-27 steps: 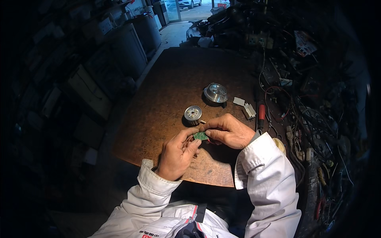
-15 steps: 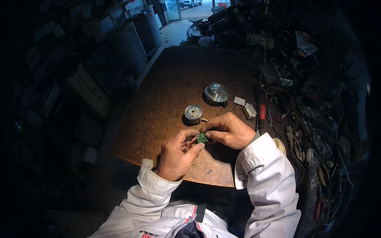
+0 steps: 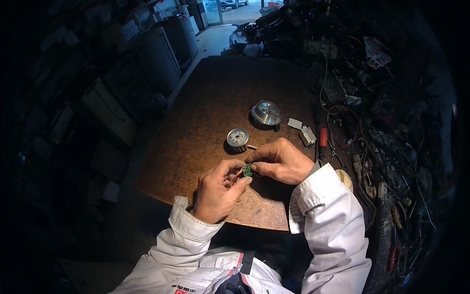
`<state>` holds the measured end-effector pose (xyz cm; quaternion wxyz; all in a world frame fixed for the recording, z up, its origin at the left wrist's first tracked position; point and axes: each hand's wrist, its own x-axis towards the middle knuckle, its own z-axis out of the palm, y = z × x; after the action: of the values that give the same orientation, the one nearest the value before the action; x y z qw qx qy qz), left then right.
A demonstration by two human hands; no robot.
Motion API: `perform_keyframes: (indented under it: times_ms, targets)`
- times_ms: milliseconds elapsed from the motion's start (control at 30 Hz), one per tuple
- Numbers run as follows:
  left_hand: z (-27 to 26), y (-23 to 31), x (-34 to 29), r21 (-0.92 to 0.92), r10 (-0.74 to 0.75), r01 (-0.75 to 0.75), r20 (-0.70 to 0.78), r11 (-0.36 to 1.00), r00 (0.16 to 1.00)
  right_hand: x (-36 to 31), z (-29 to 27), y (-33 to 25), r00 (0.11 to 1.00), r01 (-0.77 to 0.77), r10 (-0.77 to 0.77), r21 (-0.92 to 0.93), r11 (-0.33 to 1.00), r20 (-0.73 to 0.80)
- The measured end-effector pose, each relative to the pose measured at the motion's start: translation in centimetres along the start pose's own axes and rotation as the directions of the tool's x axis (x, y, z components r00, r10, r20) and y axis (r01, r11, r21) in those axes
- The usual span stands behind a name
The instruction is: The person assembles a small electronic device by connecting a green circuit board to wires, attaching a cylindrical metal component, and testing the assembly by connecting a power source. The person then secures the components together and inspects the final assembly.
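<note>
Between my two hands, over the near part of the wooden table, is a small green circuit board (image 3: pixel 247 170). My left hand (image 3: pixel 219 191) is closed on its left and lower edge, with reddish wires (image 3: pixel 236 177) running under the fingers. From the right, my right hand (image 3: pixel 281 163) pinches the board's upper right edge with thumb and forefinger. Just beyond my fingers stands a round ribbed metal housing (image 3: pixel 238 138) with a pale disc in its top. Farther back sits a silver ring-shaped lamp part (image 3: pixel 266 114) with a clear front.
Beside the lamp part lie a flat white piece (image 3: pixel 294 123) and a small open white box (image 3: pixel 307 136). A red-handled tool (image 3: pixel 323 140) lies to their right. Tangled cables (image 3: pixel 364 166) crowd the table's right side. Cabinets (image 3: pixel 152 59) line the left.
The circuit board has tilted slightly between my fingers. Both hands keep nearly the same place, and the things on the table have not moved.
</note>
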<state>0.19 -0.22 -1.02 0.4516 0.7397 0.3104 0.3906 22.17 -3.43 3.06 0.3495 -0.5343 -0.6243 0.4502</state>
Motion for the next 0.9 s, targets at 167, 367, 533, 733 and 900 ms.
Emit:
perform_keyframes:
  times_ms: [167, 367, 533, 733, 900]
  targets:
    - [-0.4, 0.7, 0.0, 0.063, -0.057, 0.053, 0.064, 0.997, 0.996, 0.0, 0.1, 0.1, 1.000, 0.003, -0.003, -0.013, 1.000, 0.000]
    - [-0.4, 1.4, 0.1, 0.074, -0.056, 0.052, 0.055, 0.996, 0.997, 0.3, 0.3, 1.2, 0.994, 0.095, -0.101, -0.125, 0.988, -0.043]
    - [-0.2, 0.5, 0.1, 0.041, -0.049, 0.048, 0.021, 0.998, 0.999, 0.3, 0.1, 0.3, 0.999, 0.024, -0.031, -0.173, 0.985, -0.035]
    - [-0.1, 0.6, 0.1, 0.043, -0.061, 0.060, 0.015, 0.997, 0.998, 0.3, 0.0, 0.5, 0.999, 0.020, -0.025, -0.124, 0.992, -0.033]
    - [-0.1, 0.4, 0.1, 0.023, -0.076, 0.075, 0.019, 0.997, 0.997, 0.2, -0.1, 0.5, 0.999, 0.038, -0.038, -0.003, 0.999, -0.035]
